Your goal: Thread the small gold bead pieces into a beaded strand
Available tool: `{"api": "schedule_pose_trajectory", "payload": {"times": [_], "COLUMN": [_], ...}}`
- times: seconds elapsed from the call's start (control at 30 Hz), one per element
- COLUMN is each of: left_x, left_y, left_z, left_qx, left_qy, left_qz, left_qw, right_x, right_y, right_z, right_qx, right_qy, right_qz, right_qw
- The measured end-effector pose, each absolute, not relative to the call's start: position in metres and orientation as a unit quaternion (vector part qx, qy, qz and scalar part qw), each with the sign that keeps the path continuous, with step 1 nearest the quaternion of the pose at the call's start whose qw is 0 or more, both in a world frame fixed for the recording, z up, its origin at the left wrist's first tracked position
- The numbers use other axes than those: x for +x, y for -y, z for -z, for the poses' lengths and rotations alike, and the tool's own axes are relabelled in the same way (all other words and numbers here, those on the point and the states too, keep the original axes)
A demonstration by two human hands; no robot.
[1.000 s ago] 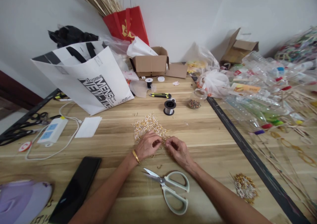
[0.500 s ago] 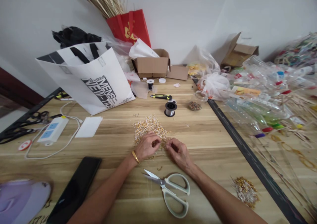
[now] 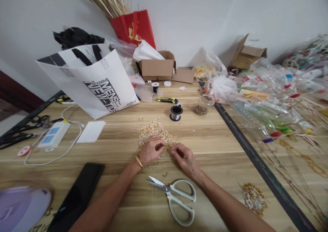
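Many beads [image 3: 155,127] lie under curled left fingers [image 3: 158,140], beside curled right fingers [image 3: 179,147]; grips unclear.

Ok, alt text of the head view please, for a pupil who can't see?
A left hand and right hand work close together at a pile of tiny gold and pale pieces on a wooden table. Open scissors lie nearer; a spool stands beyond.

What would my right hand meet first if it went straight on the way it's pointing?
Probably the right edge of the bead pile, with your left hand close by; the height of your right hand is hard to judge.
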State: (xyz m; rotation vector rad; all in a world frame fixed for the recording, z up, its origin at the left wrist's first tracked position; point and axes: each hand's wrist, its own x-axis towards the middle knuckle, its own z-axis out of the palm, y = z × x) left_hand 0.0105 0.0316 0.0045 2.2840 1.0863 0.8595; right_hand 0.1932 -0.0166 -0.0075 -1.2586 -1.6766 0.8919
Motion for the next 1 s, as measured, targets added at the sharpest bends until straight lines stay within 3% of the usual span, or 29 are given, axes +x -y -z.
{"api": "schedule_pose_trajectory", "payload": {"times": [1.0], "left_x": [0.0139], "left_y": [-0.0288], "left_z": [-0.0109], "left_qx": [0.793], "left_qy": [-0.406], "left_qz": [-0.341], "left_qw": [0.3], "right_x": [0.1925], "right_y": [0.0174], "right_z": [0.0056], "right_qx": [-0.502], "right_qy": [0.663], "right_qz": [-0.363], "right_qw": [0.42]}}
